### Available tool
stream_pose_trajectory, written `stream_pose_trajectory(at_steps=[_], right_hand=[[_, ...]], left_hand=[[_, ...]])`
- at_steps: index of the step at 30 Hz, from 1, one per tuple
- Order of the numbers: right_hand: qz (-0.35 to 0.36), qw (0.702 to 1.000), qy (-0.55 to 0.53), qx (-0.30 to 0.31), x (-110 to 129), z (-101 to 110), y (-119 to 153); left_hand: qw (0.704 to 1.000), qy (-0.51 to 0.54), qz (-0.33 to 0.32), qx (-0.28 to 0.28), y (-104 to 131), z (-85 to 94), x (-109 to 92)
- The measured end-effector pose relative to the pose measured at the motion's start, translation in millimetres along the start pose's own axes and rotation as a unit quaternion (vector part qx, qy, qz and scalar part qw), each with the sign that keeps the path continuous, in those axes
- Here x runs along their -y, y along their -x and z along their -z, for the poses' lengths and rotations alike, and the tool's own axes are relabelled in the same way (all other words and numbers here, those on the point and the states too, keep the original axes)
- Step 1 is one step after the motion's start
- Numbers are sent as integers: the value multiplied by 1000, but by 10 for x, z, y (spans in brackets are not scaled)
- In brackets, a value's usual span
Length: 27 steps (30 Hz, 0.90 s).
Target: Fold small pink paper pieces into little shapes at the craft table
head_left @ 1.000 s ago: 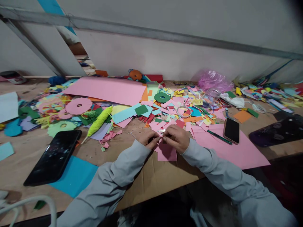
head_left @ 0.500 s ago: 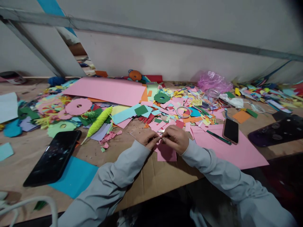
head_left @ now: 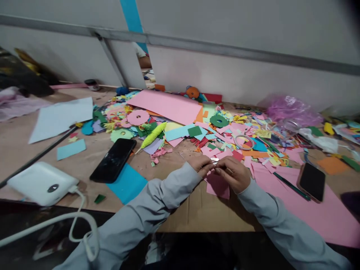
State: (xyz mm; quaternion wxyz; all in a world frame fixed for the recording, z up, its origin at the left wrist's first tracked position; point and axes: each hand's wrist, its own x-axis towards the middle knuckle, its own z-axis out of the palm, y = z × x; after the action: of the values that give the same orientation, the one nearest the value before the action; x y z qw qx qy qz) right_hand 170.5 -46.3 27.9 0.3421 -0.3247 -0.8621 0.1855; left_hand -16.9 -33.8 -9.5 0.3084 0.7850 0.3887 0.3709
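My left hand and my right hand meet fingertip to fingertip over the cardboard. Both are closed in a pinch, thumbs against forefingers. Whatever lies between the fingertips is too small to make out. A small pinkish square of paper lies right below them. Just beyond the fingers shows a small shiny silver piece, partly hidden. Heaped past my hands are many cut paper scraps, mostly pink. A roll of tape rests on that heap.
A black phone lies on blue paper at left, near a yellow-green yarn bundle. A white power bank trails a cable. Rightward, a second phone and a green pen lie on pink paper.
The view has swung left, so the table appears shifted right, and the power bank and a white sheet now show. My hands keep their pinch above the pink paper.
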Motion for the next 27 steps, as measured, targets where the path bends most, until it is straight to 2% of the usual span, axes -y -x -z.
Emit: stream_pose_trajectory(at_steps=[4,8,10,11,15,19,22,24,25,27], right_hand=[[-14,1000,7,1,-15,-26,19],[-47,998,4,-27,-71,-3,30],[-65,996,1,-55,-108,45,30],[-74,995,0,-73,-127,77,30],[-103,984,6,-147,-212,217,32],[-115,978,3,-174,-296,295,41],[-121,978,-12,-167,-320,307,39],[-125,982,-27,-138,-310,313,30],[-125,985,-39,-108,-300,319,26],[-117,991,-64,-9,-271,333,20]], left_hand=[[993,59,41,-90,0,22,46],[977,55,107,-177,15,147,61],[973,55,96,-201,31,238,47],[975,59,95,-192,40,283,35],[965,90,128,-212,70,400,-30],[955,92,144,-243,83,442,-58],[948,46,150,-278,101,497,-47],[945,-7,145,-292,125,564,-41],[944,-35,142,-296,140,607,-38],[942,-90,141,-290,179,711,-28]])
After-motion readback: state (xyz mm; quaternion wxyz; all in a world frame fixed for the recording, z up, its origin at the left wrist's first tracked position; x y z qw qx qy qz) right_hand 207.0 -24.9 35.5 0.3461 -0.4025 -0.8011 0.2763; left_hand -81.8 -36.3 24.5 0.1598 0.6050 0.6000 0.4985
